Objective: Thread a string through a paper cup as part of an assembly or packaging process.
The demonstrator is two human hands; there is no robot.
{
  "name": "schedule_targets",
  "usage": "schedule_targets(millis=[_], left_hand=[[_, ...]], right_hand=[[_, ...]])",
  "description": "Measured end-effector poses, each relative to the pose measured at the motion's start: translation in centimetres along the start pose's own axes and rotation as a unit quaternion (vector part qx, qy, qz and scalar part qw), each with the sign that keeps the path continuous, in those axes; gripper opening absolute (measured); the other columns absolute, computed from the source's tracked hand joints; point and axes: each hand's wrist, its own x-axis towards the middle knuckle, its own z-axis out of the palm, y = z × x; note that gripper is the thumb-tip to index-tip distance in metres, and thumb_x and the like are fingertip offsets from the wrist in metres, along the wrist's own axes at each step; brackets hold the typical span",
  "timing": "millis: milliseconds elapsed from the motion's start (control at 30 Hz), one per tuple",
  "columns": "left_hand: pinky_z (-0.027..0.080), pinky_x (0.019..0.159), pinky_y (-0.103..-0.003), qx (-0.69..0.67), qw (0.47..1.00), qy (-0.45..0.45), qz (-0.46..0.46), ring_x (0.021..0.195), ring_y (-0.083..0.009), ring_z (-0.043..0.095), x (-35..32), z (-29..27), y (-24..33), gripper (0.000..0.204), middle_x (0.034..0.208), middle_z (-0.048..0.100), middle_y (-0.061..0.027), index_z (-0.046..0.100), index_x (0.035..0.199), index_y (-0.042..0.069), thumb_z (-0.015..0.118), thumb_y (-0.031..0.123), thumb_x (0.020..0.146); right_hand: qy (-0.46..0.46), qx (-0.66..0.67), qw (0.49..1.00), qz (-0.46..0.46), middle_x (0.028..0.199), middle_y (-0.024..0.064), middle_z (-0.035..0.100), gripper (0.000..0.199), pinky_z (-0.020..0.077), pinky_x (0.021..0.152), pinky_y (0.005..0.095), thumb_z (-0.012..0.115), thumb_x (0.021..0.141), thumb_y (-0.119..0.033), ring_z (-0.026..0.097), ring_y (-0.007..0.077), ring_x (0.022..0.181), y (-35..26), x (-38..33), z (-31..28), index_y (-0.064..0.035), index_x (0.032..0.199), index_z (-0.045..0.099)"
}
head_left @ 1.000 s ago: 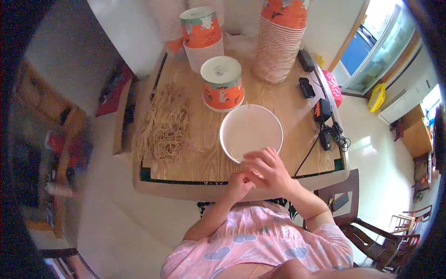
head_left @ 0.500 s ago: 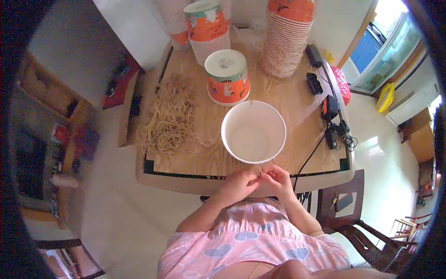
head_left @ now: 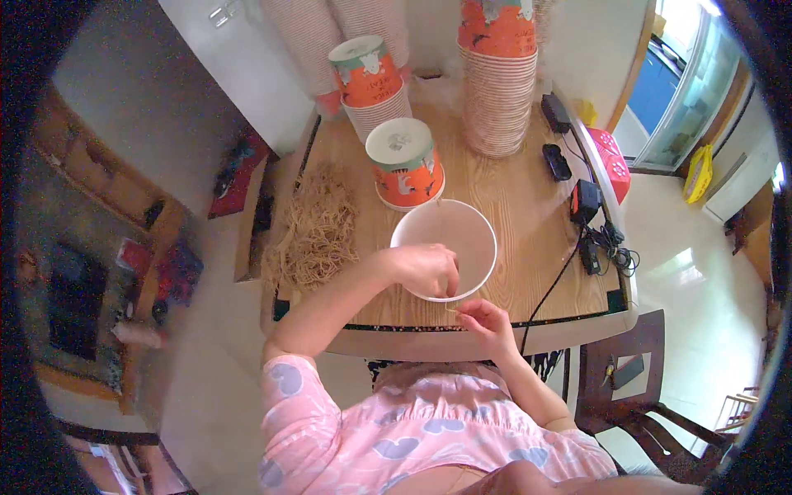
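A white-lined paper bucket (head_left: 472, 239) stands mouth up near the table's front edge. My left hand (head_left: 422, 268) reaches over its near-left rim, with the fingers bent down inside; whatever they grip there is hidden. Just outside the near rim, my right hand (head_left: 487, 322) pinches a thin tan cord (head_left: 450, 307) between thumb and forefinger. The short visible length of cord runs toward the bucket's near wall. A loose heap of cord pieces (head_left: 318, 227) lies to the left, beside my left forearm.
Behind the bucket sits an upturned orange and green bucket (head_left: 406, 177). Tall stacks of nested buckets (head_left: 497, 99) rise at the back, some (head_left: 370, 87) on the left. Black adapters (head_left: 586, 200) and cables line the right edge. A dark chair (head_left: 623, 379) stands right of the table.
My left hand has left the front of the bucket and gone up over its rim, fingers inside. The right hand stays by the near wall, still pinching the cord. The view has shifted slightly.
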Motion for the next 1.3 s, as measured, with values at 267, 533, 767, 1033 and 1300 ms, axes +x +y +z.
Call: schedule_targets(millis=[267,533,767,1033,1300], left_hand=[[0.043,0.076,-0.038,-0.095,0.993,0.055,-0.033,0.084,-0.0295,0.055,-2.3,-2.8,4.3,0.018,0.084,0.058,-0.0104,0.057,0.075,0.002,0.060,0.020,0.076],[0.044,0.070,-0.037,-0.038,0.946,0.299,-0.123,0.076,-0.0256,0.058,-4.0,6.6,9.5,0.009,0.076,0.059,-0.0077,0.056,0.077,0.006,0.061,0.013,0.075],[0.047,0.065,-0.030,-0.264,0.809,0.438,-0.290,0.069,-0.0192,0.062,-3.2,12.8,8.5,0.014,0.078,0.065,-0.0099,0.062,0.088,0.001,0.061,0.011,0.079],[0.044,0.052,-0.021,-0.507,0.674,0.491,-0.219,0.054,-0.0056,0.055,-2.4,12.5,7.7,0.021,0.067,0.063,-0.0023,0.065,0.098,0.003,0.057,0.018,0.086],[0.043,0.051,-0.021,-0.489,0.681,0.511,-0.191,0.056,-0.0050,0.053,-1.9,12.6,7.6,0.014,0.070,0.063,-0.0014,0.066,0.088,0.001,0.063,0.012,0.081]], right_hand=[[-0.015,0.003,1.000,0.004,0.083,0.0009,0.062,0.011,0.0448,0.070,0.0218,0.059,0.083,-0.007,0.056,0.0079,0.077,0.0,0.4,0.4,-0.0004,0.092,0.060],[-0.010,0.054,0.998,-0.012,0.083,0.0024,0.063,0.012,0.0458,0.071,0.0225,0.059,0.083,-0.007,0.057,0.0090,0.078,-0.4,0.6,1.1,0.0012,0.091,0.061],[-0.002,0.008,1.000,-0.012,0.082,0.0051,0.063,0.009,0.0472,0.070,0.0223,0.058,0.083,-0.002,0.058,0.0094,0.076,-0.6,0.7,1.3,0.0026,0.091,0.059],[0.039,-0.057,0.997,-0.030,0.080,0.0015,0.060,0.007,0.0456,0.069,0.0228,0.058,0.082,-0.003,0.056,0.0087,0.075,0.0,0.2,1.7,0.0001,0.089,0.057],[0.003,-0.145,0.987,-0.065,0.084,0.0033,0.061,0.011,0.0442,0.072,0.0249,0.057,0.082,-0.003,0.056,0.0112,0.081,0.6,-1.0,2.0,-0.0004,0.093,0.057]])
